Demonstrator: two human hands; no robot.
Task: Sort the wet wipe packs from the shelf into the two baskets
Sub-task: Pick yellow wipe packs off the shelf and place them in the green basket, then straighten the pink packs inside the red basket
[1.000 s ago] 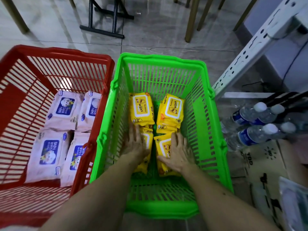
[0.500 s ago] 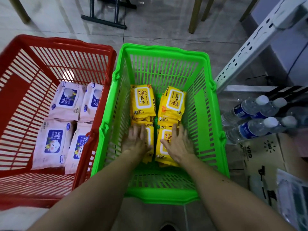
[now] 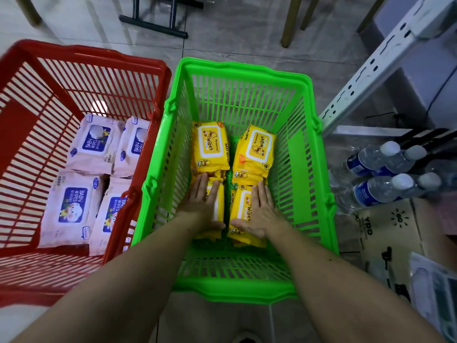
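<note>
There is a single view, from a wide-angle camera worn on the person's head. It looks steeply down and a little forward, so both forearms run up from the bottom edge to the left hand [image 3: 202, 206] and the right hand [image 3: 262, 214] near the middle. It sits close above the green basket [image 3: 247, 70] that surrounds the hands. The red basket [image 3: 86, 53] lies beyond the left hand, bottles [image 3: 376, 191] beyond the right hand, tiled floor [image 3: 235, 33] ahead. Straight lines bow toward the edges.

Bright even light, warped edges, slight blur
</note>
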